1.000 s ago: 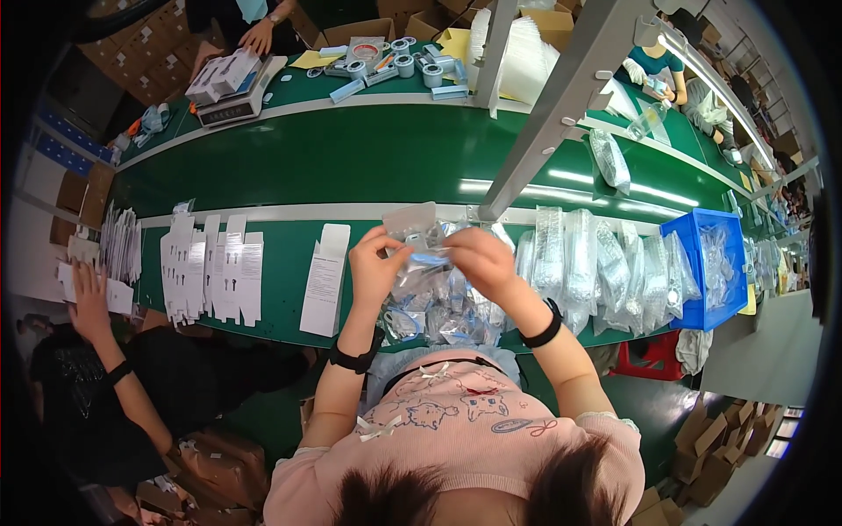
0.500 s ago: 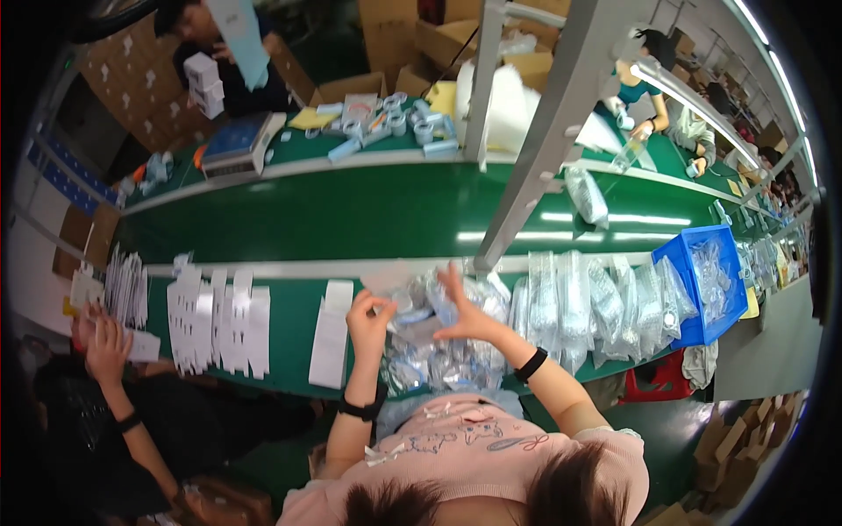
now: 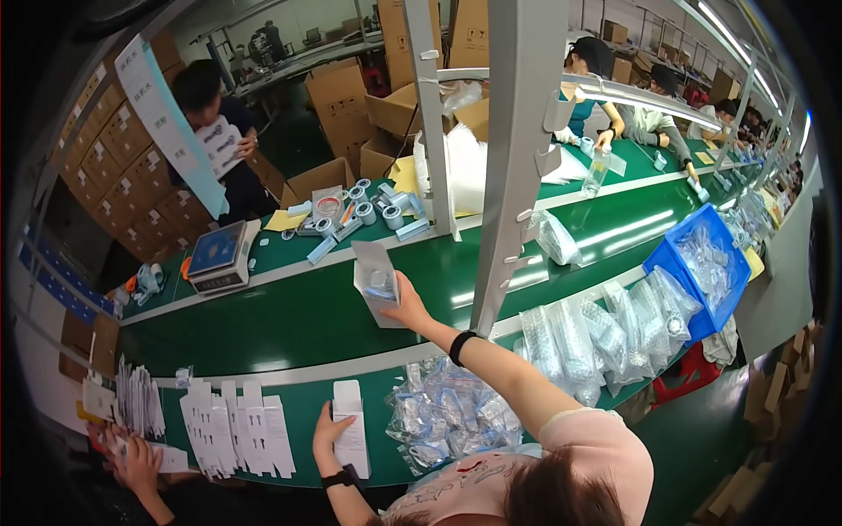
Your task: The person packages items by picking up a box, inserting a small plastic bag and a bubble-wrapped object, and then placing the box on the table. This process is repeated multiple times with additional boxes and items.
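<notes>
My right hand [image 3: 406, 303] reaches far forward over the green belt and grips the right side of a white box [image 3: 377, 307]. The box's top flap stands up, and something in clear wrap shows inside. At the near table, my left hand [image 3: 330, 436] lies against the left edge of a flat white carton [image 3: 352, 443], its fingers apart. To the right of that carton lies a heap of clear plastic bags [image 3: 447, 412] with grey and light-blue parts in them.
Flat white cartons [image 3: 254, 430] lie in a row on the left, beside another person's hand [image 3: 140, 466]. Bubble-wrap pouches [image 3: 579, 346] and a blue bin [image 3: 684, 321] stand right. A grey metal post [image 3: 507, 184] rises beside my right arm. Across the belt is a scale [image 3: 221, 256].
My right hand has gone from above the bag heap to over the belt and now holds the white box. My left hand has moved to the flat carton. The view has shifted.
</notes>
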The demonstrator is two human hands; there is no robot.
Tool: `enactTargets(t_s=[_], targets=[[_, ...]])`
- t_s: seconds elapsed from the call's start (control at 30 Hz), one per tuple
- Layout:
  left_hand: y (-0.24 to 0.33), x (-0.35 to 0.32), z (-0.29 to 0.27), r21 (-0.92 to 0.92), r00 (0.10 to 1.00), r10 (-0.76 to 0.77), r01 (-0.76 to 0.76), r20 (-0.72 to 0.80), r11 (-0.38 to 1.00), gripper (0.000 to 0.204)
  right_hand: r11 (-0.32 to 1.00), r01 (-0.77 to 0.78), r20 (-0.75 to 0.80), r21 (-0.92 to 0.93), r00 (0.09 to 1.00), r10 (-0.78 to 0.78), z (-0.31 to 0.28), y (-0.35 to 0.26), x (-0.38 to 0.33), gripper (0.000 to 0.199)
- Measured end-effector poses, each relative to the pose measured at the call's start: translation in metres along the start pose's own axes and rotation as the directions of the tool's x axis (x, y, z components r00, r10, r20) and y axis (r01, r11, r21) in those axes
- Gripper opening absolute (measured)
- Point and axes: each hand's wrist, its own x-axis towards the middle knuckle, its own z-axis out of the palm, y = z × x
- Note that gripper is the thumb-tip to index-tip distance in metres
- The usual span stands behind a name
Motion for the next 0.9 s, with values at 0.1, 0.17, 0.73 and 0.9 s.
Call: enactTargets(t_s=[0.1,0.17,0.73,0.9], targets=[[-0.013,0.009,0.013,-0.254,0.997,0.025,-0.007,0.068,0.967,0.084,0.990,0.029,0.103,-0.140,0.995,-0.015,0.001,0.019,0.005,0.091],[-0.016,0.008,0.026,-0.350,0.998,0.049,-0.029,0.048,0.936,0.086,0.965,0.008,0.102,-0.260,0.995,0.019,-0.002,0.027,-0.004,0.090],[0.162,-0.050,-0.011,-0.297,0.883,0.450,-0.398,0.132,0.868,0.078,0.154,-0.206,-0.142,-0.966,0.926,0.350,-0.353,0.115,0.052,0.047],[0.184,-0.061,0.019,-0.369,0.837,0.473,-0.362,0.276,0.856,0.074,0.288,-0.335,-0.199,-0.897,0.888,0.414,-0.317,0.176,0.090,0.068]])
